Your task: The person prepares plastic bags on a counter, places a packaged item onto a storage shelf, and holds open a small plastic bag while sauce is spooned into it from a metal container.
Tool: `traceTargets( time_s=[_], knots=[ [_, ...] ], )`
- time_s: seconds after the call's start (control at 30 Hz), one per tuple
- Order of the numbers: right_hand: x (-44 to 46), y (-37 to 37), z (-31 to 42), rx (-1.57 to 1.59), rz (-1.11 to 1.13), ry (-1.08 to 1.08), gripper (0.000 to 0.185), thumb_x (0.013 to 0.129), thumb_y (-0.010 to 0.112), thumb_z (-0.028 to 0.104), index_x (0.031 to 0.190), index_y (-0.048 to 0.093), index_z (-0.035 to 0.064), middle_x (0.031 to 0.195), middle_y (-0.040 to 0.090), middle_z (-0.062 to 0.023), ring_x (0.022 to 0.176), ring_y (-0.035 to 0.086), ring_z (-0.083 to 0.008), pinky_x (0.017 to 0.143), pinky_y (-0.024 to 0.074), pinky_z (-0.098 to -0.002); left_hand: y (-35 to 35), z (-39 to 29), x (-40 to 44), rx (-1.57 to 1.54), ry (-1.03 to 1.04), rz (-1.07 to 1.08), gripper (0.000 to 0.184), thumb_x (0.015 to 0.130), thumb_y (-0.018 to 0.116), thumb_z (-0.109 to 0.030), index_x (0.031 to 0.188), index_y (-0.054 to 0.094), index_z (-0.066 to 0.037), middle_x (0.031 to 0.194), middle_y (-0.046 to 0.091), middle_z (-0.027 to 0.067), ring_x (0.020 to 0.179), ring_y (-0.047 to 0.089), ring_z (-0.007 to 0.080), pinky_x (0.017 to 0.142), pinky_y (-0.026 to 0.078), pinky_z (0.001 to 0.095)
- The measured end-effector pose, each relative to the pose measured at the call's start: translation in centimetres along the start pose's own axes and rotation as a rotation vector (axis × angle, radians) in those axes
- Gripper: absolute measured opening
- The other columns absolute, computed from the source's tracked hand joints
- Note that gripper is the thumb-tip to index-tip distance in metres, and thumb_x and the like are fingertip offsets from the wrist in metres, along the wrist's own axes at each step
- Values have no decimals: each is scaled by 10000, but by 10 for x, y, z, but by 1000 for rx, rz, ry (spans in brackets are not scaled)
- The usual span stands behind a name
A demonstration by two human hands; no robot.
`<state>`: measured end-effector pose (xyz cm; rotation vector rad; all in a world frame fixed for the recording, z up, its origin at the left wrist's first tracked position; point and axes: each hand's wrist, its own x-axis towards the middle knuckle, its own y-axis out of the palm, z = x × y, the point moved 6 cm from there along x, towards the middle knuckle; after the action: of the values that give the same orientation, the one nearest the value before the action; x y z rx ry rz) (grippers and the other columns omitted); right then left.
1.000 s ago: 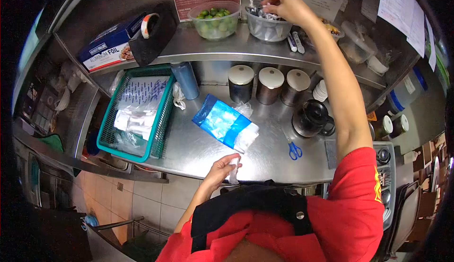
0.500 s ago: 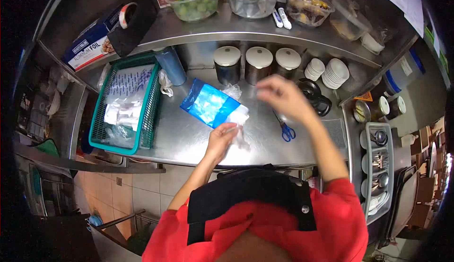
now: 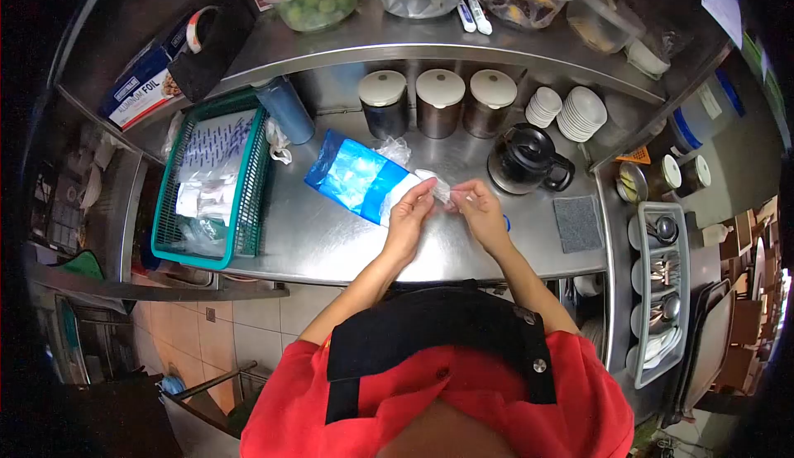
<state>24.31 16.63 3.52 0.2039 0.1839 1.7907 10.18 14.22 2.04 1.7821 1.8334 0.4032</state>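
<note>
Both hands meet above the steel counter, with a small clear plastic bag (image 3: 434, 185) stretched between their fingertips. My left hand (image 3: 409, 217) pinches its left side, while my right hand (image 3: 480, 217) is closed on its right side. Just left of the fingers lies a blue plastic packet (image 3: 357, 178) with white, filmy contents showing at its right end. Crumpled clear plastic (image 3: 395, 150) rests behind the packet. Beside my right hand a bit of blue scissors handle (image 3: 507, 223) shows; the rest is hidden under the hand.
A green basket (image 3: 248, 210) of packaged plastic bags stands at left. Lidded canisters (image 3: 439, 102), a coffee pot (image 3: 528, 160) and stacked white dishes (image 3: 582, 115) line the back. A grey pad (image 3: 579, 225) lies at right, near a cutlery tray (image 3: 659, 293). A shelf (image 3: 413, 54) overhangs the counter.
My right hand has come down and left from above the counter to the plastic by my left hand. It now covers most of the scissors, and the coffee pot is uncovered.
</note>
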Motion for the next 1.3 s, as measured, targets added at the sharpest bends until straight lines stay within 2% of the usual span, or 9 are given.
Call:
traceTargets(
  time_s=[0.07, 0.17, 0.4, 0.77, 1.0, 1.1, 1.17, 1.23, 1.3],
  knots=[
    [16, 2, -3, -176, 56, 5, 202, 914, 557, 52, 1111, 545, 7, 897, 623, -33, 832, 583, -90, 742, 471, -229, -12, -17, 7, 250, 79, 12, 291, 908, 524, -41, 1190, 595, -45, 1142, 600, 33, 990, 552, 109, 912, 441, 269],
    [53, 19, 21, -191, 64, -109, 240, 924, 570, 96, 1140, 552, -6, 858, 607, -38, 773, 564, -77, 722, 469, -214, -34, -70, 18, 983, 622, -26, 276, 848, 559, -13, 1120, 605, -12, 1216, 570, 92, 1025, 560, 208, 903, 444, 306],
    [142, 74, -12, -434, 240, -219, 205, 887, 591, 114, 1047, 656, 3, 916, 662, -49, 830, 600, -139, 769, 467, -268, -59, -67, 22, 1518, 467, -231, 356, 800, 643, -166, 1120, 543, -48, 1142, 513, 155, 1065, 501, 327, 907, 432, 410],
    [142, 65, -74, -818, 274, -316, 181, 828, 545, 27, 944, 684, 17, 937, 617, -138, 897, 596, -281, 791, 460, -322, -108, -48, 16, 849, 686, -371, 194, 860, 441, -19, 1050, 476, -5, 1253, 480, 204, 1136, 475, 327, 1003, 340, 383],
    [136, 76, -78, -851, 463, -661, 148, 806, 563, 26, 939, 627, 24, 971, 607, -107, 963, 552, -272, 809, 458, -335, -87, -38, 43, 1312, 478, -160, 289, 828, 593, -122, 1096, 536, -33, 1349, 443, 189, 1178, 439, 381, 1028, 326, 427],
    [145, 46, -90, -265, 338, -10, 302, 857, 564, 22, 1153, 506, 37, 1111, 579, -76, 990, 540, -164, 833, 444, -280, -93, -55, 48, 1418, 392, -52, 430, 810, 663, -188, 1196, 529, -54, 1368, 444, 163, 1235, 429, 349, 1043, 329, 400],
    [129, 41, -57, -184, 354, 92, 341, 880, 566, 38, 1206, 467, 46, 1156, 561, -71, 1008, 529, -137, 851, 436, -263, -95, -81, 46, 924, 107, 75, 480, 815, 678, -207, 1247, 520, -69, 1372, 452, 130, 1264, 426, 295, 1037, 344, 375],
    [116, 25, -38, -83, 236, 76, 350, 926, 558, 144, 1244, 436, 60, 1175, 560, -52, 1071, 519, -130, 923, 412, -265, -137, -120, 55, 912, 417, -216, 473, 814, 692, -251, 1229, 538, -84, 1312, 499, 99, 1227, 451, 232, 968, 400, 376],
    [99, 8, -34, -104, 178, 75, 344, 929, 558, 159, 1239, 448, 56, 1184, 559, -49, 1067, 519, -128, 928, 408, -264, -177, -149, 52, 1038, 568, -554, 398, 818, 638, -149, 1199, 560, -65, 1265, 495, 159, 1210, 449, 315, 1032, 338, 383]
  ],
)
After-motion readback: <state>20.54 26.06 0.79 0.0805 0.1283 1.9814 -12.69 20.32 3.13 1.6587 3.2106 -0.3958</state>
